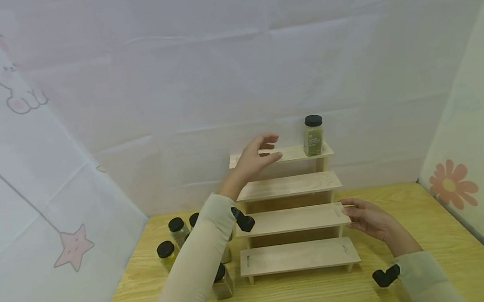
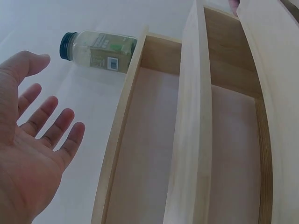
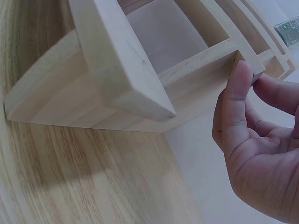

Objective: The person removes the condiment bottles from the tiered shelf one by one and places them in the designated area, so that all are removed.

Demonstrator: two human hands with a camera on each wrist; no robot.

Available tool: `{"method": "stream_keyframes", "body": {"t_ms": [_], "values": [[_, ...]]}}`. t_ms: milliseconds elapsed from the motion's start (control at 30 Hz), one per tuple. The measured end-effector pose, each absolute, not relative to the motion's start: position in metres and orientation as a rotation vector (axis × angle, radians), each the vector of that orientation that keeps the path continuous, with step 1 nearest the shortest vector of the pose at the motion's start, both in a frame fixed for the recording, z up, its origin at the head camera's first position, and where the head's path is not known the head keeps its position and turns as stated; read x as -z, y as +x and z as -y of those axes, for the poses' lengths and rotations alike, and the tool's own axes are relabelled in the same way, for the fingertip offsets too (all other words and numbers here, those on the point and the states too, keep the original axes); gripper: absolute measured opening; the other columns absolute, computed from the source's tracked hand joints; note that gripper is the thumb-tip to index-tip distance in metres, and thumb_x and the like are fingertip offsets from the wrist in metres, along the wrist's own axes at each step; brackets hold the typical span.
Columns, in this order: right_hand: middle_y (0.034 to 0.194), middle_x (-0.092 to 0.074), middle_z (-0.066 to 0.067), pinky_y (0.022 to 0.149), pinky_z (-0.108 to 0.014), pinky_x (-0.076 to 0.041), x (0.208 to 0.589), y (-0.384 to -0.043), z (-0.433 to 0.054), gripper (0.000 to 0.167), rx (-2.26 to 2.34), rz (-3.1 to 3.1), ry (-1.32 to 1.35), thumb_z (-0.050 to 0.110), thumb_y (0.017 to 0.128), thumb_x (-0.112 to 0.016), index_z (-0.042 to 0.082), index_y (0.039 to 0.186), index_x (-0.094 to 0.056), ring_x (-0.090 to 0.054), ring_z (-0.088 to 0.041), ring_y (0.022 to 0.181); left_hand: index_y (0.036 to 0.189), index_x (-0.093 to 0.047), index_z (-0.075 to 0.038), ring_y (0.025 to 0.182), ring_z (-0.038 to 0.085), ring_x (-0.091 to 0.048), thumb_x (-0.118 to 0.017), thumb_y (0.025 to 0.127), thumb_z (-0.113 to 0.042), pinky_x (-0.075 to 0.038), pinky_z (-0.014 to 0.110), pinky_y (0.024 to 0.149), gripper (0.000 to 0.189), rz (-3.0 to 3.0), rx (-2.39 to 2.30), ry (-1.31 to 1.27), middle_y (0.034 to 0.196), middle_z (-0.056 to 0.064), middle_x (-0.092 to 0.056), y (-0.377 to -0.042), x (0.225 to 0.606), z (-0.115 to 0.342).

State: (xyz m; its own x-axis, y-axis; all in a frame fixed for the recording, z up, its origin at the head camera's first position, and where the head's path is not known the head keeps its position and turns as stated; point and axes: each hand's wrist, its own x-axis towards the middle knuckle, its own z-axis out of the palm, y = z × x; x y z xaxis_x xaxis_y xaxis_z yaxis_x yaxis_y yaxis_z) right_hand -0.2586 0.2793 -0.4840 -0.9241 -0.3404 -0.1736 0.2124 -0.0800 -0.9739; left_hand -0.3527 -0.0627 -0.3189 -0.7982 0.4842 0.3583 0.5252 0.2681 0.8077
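Observation:
A tiered wooden display rack (image 1: 298, 257) with stepped shelves stands on the table. On the right end of its top shelf sits a glass spice jar (image 1: 313, 140) with a black lid and greenish contents, upright. My left hand (image 1: 252, 159) hovers at the top shelf, left of that jar, fingers spread and holding nothing; in the left wrist view a gap separates the hand from the jar (image 2: 105, 50). With thumb and fingers, my right hand (image 1: 369, 220) pinches the right end of the second shelf from the bottom, its corner (image 3: 250, 63) showing in the right wrist view.
Several black-lidded spice jars (image 1: 166, 250) stand on the wooden table (image 1: 309, 300) left of the rack, partly hidden by my left sleeve (image 1: 196, 267). A pale cloth backdrop (image 1: 200, 77) hangs behind, with printed cloth at both sides.

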Motion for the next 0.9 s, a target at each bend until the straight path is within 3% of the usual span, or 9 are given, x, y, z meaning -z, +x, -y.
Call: {"method": "stream_keyframes", "body": {"t_ms": [133, 333, 900], "values": [[0.109, -0.042, -0.003, 0.077, -0.025, -0.057, 0.485, -0.256, -0.280, 0.066, 2.060, -1.839, -0.146, 0.014, 0.106, -0.056, -0.006, 0.157, -0.018, -0.052, -0.006, 0.077, 0.149, -0.046, -0.009, 0.133, 0.035, -0.050, -0.071, 0.097, -0.023, -0.045, 0.042, 0.108, 0.059, 2.449, 1.615, -1.013, 0.149, 0.015, -0.049, -0.360, 0.320, 0.045], [0.114, -0.040, -0.005, 0.077, -0.025, -0.057, 0.487, -0.253, -0.279, 0.066, 2.069, -1.836, -0.128, 0.014, 0.106, -0.055, -0.005, 0.157, -0.018, -0.053, -0.007, 0.078, 0.149, -0.047, -0.015, 0.131, 0.026, -0.052, -0.071, 0.097, -0.027, -0.049, 0.040, 0.103, 0.059, 2.445, 1.620, -0.974, 0.148, 0.007, -0.051, -0.367, 0.323, 0.023], [0.097, -0.046, 0.002, 0.077, -0.024, -0.056, 0.490, -0.253, -0.276, 0.065, 2.073, -1.822, -0.135, 0.013, 0.105, -0.056, -0.005, 0.156, -0.020, -0.050, -0.007, 0.077, 0.152, -0.043, -0.022, 0.133, 0.024, -0.052, -0.080, 0.090, -0.022, -0.051, 0.036, 0.101, 0.072, 2.429, 1.695, -0.849, 0.149, 0.000, -0.050, -0.378, 0.315, -0.026]]}}
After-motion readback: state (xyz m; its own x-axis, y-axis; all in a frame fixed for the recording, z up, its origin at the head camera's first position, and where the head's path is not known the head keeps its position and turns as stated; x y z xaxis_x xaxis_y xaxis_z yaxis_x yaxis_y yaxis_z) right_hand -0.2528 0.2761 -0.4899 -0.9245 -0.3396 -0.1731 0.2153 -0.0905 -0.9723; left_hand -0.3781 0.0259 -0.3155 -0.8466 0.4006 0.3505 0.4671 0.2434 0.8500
